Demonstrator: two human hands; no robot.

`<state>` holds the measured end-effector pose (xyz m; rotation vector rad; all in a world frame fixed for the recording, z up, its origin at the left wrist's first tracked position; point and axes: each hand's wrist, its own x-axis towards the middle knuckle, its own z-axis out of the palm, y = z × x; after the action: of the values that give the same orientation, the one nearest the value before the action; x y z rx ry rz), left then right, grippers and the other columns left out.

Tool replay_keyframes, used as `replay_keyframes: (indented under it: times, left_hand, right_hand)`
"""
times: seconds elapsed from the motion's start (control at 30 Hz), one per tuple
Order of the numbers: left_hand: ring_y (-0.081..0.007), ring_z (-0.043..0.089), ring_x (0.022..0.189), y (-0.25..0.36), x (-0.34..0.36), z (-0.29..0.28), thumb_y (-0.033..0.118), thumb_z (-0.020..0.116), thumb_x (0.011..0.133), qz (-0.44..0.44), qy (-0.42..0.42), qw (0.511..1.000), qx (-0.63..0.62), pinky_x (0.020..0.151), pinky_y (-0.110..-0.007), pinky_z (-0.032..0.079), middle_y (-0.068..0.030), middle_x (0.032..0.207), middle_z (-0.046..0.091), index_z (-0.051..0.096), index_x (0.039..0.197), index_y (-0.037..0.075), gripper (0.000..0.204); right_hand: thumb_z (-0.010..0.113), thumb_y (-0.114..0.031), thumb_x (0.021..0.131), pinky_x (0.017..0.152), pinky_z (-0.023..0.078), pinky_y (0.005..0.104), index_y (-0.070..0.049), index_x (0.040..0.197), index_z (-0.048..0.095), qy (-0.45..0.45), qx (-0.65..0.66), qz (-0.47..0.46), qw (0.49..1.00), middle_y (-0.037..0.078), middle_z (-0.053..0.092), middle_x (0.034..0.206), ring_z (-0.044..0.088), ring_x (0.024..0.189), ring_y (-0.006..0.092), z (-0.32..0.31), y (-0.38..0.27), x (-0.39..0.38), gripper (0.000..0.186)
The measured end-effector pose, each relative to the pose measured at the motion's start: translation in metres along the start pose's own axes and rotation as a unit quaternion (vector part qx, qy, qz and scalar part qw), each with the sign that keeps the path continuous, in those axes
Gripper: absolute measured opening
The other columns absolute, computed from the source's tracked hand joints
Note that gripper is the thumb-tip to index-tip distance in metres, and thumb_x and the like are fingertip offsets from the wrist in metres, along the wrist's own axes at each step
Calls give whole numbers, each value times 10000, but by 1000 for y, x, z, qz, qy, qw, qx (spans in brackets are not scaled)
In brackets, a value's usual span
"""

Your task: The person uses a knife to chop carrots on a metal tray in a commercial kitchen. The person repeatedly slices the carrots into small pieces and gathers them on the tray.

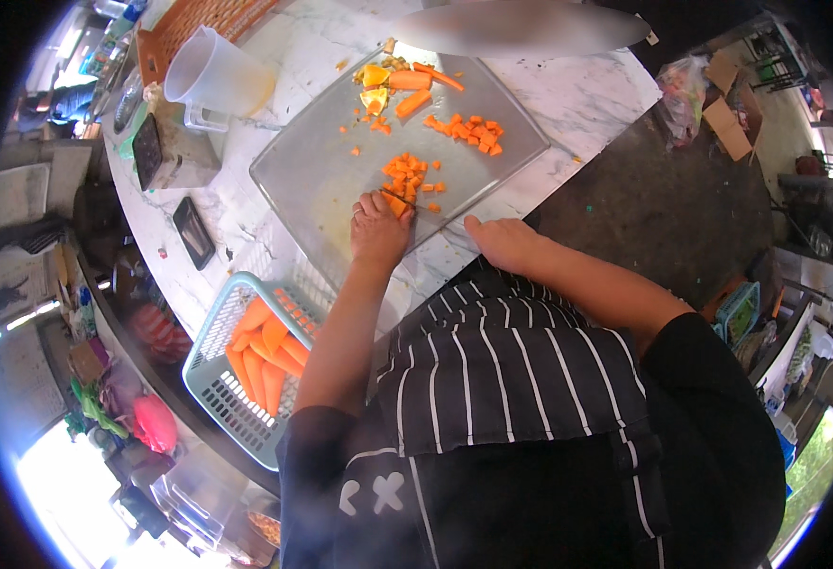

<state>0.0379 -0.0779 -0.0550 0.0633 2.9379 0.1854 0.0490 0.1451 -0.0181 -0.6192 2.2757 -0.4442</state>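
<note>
My left hand [379, 228] is closed over a carrot piece [394, 205] on the grey, see-through cutting board [307, 156], fingers curled at its edge. My right hand [509, 245] is wrapped in a fist at the board's near right corner. It grips a knife [403, 200], seen almost edge-on, whose thin blade reaches left to the carrot by my left fingers; the handle is mostly hidden. Just beyond lies a heap of carrot cubes [404, 173], with a second pile of cubes [481, 135] farther right. Longer carrot chunks [411, 82] and yellow-orange pieces [375, 78] lie toward the far corner.
Left of me, a light-blue plastic basket [210, 321] holds several peeled carrots [266, 353]. A phone [193, 233], a metal box [184, 152] and a clear jug [219, 76] stand or lie on the marble-patterned table [595, 95]. Beyond the table's right edge are a cardboard box [727, 119] and a plastic bag [684, 90].
</note>
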Motion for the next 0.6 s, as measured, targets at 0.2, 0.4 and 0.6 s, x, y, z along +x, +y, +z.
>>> replay_keyframes:
  times: [0.2,0.4,0.6]
  left_hand:
    - [-324,499,1055,4,2,-14,458,595,830,-9,-39,999,-16,882,-393,450,-179,1120,472,416,1166,-56,640]
    - [-324,492,1084,10,-4,-31,513,644,771,-24,-45,999,-17,906,-380,438,-180,1157,464,385,1228,-73,787]
    - [-366,491,1040,11,-10,-33,455,686,736,-39,-42,998,-30,883,-444,427,-199,1133,468,395,1227,-37,754]
  right_hand:
    - [507,-92,800,650,489,488,-3,1065,427,148,20,-40,988,221,622,768,623,748,396,-4,-6,12,291]
    - [484,-133,856,609,484,492,-16,1121,413,129,36,-29,991,197,629,727,623,690,393,-16,-32,-4,298]
    - [450,-211,919,576,483,492,-31,1110,406,141,27,-38,989,195,617,681,623,657,383,2,-25,6,266]
